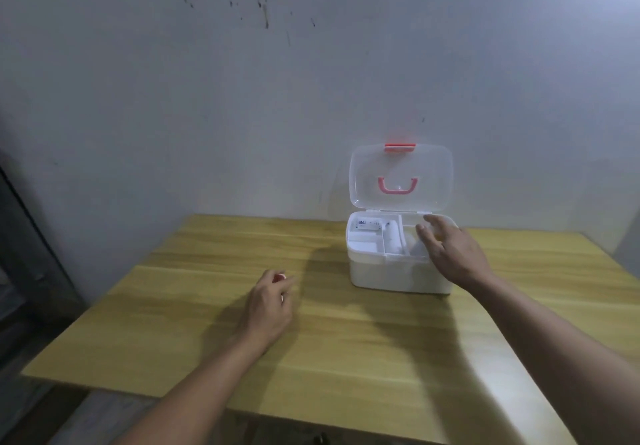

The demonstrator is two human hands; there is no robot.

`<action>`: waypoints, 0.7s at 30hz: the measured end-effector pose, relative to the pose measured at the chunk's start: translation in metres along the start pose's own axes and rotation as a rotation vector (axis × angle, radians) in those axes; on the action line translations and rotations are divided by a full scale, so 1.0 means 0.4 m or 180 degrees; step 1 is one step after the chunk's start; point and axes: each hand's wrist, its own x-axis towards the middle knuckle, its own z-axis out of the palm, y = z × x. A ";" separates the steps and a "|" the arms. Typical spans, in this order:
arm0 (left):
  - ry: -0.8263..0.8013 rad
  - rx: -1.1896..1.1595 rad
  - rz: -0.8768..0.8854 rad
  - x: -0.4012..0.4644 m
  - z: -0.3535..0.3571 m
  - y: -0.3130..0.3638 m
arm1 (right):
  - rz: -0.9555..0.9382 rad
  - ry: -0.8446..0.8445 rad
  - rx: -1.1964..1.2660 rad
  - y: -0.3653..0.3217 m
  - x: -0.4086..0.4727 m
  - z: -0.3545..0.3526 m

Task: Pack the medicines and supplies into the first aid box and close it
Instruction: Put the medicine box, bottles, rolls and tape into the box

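A white first aid box (388, 273) stands on the wooden table (346, 340) with its clear lid (433, 174) raised against the wall; the lid has a pink handle and a pink latch. The tray inside is split into compartments with several white items, among them a small printed pack (369, 225) at the back left. My right hand (450, 248) hovers over the tray's right compartment, fingers spread, holding nothing. My left hand (270, 302) rests on the table left of the box, fingers curled around a small red and white object (279, 277) that is mostly hidden.
A grey stained wall rises right behind the table. The table's near edge runs across the bottom of the view. A dark frame or doorway (24, 254) stands at the far left, beyond the table's left edge.
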 end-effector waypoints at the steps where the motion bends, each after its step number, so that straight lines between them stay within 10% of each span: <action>1: 0.0039 -0.0072 0.0143 0.025 -0.002 0.031 | -0.0005 0.0004 -0.0001 0.001 0.001 0.000; 8: -0.0202 -0.0605 0.0985 0.182 0.019 0.276 | -0.0057 -0.0010 0.0038 0.007 0.000 0.001; 21: -0.1368 -0.0314 0.0460 0.253 0.085 0.347 | -0.0077 -0.0026 -0.0044 0.013 0.005 0.000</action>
